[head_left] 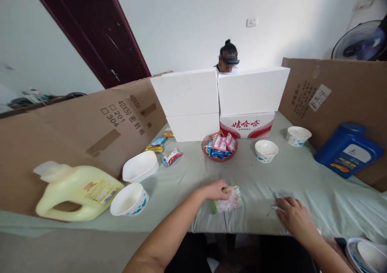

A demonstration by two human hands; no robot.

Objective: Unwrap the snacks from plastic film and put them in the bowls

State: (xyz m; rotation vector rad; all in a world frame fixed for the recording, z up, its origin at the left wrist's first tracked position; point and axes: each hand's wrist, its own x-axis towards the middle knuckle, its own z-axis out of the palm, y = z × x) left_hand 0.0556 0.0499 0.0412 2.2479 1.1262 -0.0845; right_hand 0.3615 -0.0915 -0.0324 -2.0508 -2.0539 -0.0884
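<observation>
Hands are working at the lower middle of the frame, over a pale green cloth [302, 180] that is covering the table; the left hand [215, 190] is lying with its fingers curled down onto the near end of a clear snack packet [227, 200], touching it, though whether it is truly gripping the packet I cannot tell; the packet is lying flat on the cloth, just right of that hand, near the front edge. The right hand [292, 213] is resting lower right of the packet, apart from it, fingers loosely spread and pressing on the cloth, holding nothing that is showing.

Above the packet, at the centre of the frame, a reddish bowl [219, 147] is holding pink and blue snack packs; two white paper bowls [266, 150] are standing to its right. At the lower left a yellow jug [75, 190] is lying on its side beside another paper bowl [130, 199] and a white dish [140, 166]; a blue jug [347, 149] is leaning at the right edge. White boxes [220, 100] are standing stacked at the upper middle, with another person's head showing behind them; brown cardboard sheets [84, 124] are flanking the table on both sides.
</observation>
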